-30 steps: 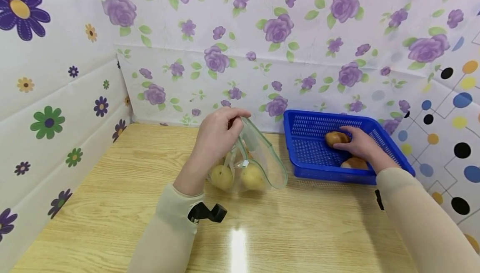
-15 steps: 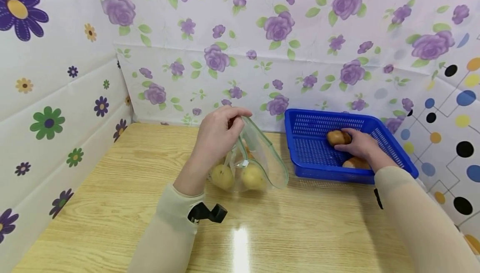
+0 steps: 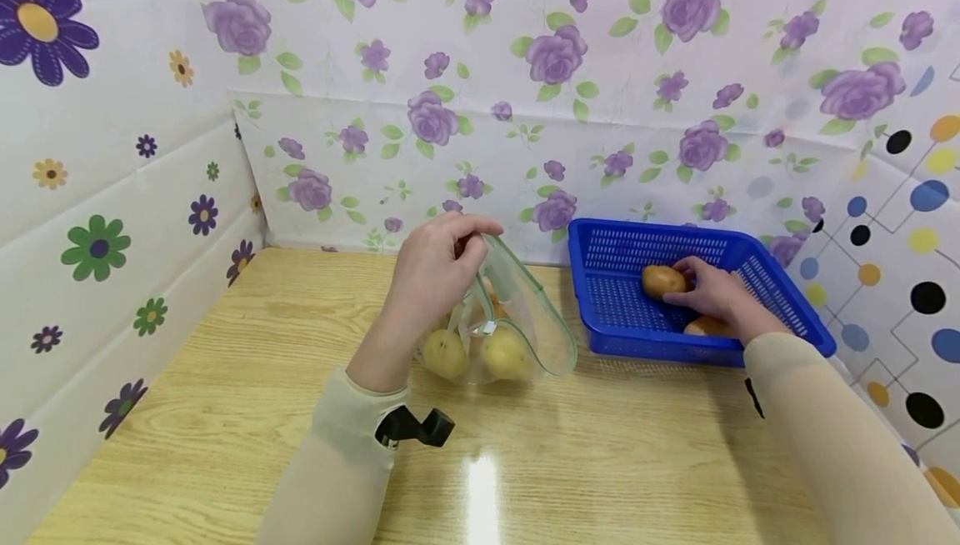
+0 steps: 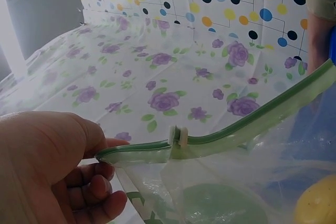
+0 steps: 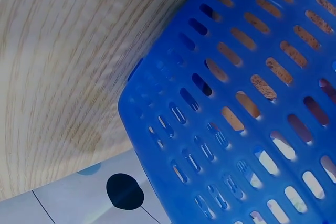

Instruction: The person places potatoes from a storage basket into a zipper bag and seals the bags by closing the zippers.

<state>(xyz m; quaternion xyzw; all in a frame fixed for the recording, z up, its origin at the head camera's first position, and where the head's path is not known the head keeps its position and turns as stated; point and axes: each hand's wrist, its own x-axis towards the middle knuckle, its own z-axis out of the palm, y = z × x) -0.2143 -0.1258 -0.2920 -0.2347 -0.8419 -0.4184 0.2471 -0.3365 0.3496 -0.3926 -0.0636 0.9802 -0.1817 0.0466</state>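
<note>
My left hand (image 3: 438, 266) pinches one end of the green zip strip of a clear zip bag (image 3: 553, 337). The bag stands on the table with its mouth spread. Inside it show two round yellow fruits (image 3: 506, 353) and something orange behind them. In the left wrist view the thumb and forefinger hold the strip beside a white slider (image 4: 179, 136). To the right, my right hand (image 3: 716, 291) reaches into a blue basket (image 3: 660, 350). Its thumb and fingertips grip the right side of a glossy brown bread roll (image 3: 662, 282). Another roll (image 3: 707, 326) lies partly under that hand.
The wooden table (image 3: 600, 462) bears the bag and the basket, with the basket near the back wall. Patterned sheets (image 3: 487, 45) close off the back and both sides. In the right wrist view the basket's slotted wall (image 5: 215, 124) hides the right hand.
The brown roll has shifted slightly left within the basket, and my right hand has moved a little left with it. My left hand and the bag have stayed in place.
</note>
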